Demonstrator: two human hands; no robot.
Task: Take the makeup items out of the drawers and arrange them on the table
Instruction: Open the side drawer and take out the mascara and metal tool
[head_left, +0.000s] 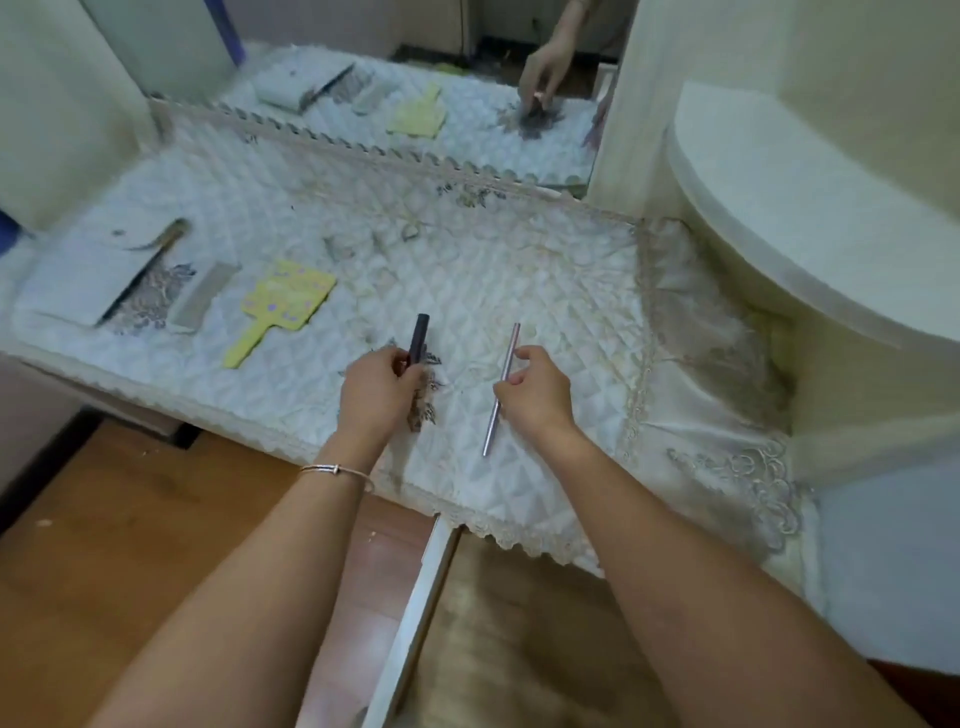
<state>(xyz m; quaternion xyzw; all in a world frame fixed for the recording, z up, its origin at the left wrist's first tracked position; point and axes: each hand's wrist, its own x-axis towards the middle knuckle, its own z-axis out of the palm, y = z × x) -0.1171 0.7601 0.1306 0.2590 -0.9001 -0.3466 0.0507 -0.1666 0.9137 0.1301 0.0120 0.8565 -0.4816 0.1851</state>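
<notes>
My left hand (376, 392) grips a short dark tube (418, 335), like a mascara, which points away from me over the quilted white table cover (519, 291). A thin pink metallic pencil (501, 389) sits in the fingers of my right hand (537, 392), slanted just above the cover near the table's front edge. Further left on the cover lie a yellow hand mirror (283, 306), a grey comb (200, 299) and a pale flat case (98, 275). An open drawer (519, 639) with a white front edge shows below the table, between my forearms.
A mirror (415, 104) at the back of the table reflects the items and a hand. A cream rounded cabinet (810, 218) stands at the right. Wooden floor (130, 545) lies at the lower left. The cover's lace edge hangs over the table's front.
</notes>
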